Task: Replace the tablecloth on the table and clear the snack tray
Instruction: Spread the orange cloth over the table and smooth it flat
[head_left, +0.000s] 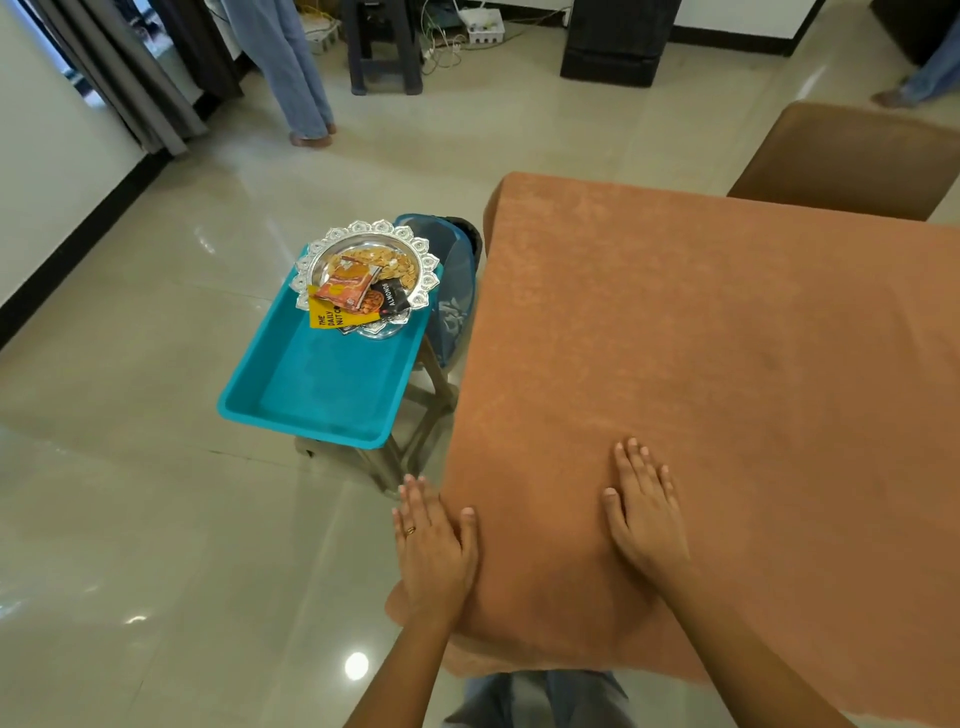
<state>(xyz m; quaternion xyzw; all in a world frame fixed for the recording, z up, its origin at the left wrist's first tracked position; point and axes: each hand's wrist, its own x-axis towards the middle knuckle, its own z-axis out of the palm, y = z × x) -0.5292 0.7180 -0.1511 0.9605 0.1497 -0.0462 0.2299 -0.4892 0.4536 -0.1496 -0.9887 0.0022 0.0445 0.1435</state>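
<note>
We can read print in only one spot, left of centre in the frame, among the snack packets heaped on the silver tray (365, 244). The yellow packet (323, 318), at the lower left of the heap, carries dark letters reading "THE DAILY NUT C", with the rest of the line running under the packet beside it. The black packet (393, 297), at the lower right of the heap, shows "ALMONDS" in white capitals. The orange packet (347, 283) between them bears print too small for us to make out.
</note>
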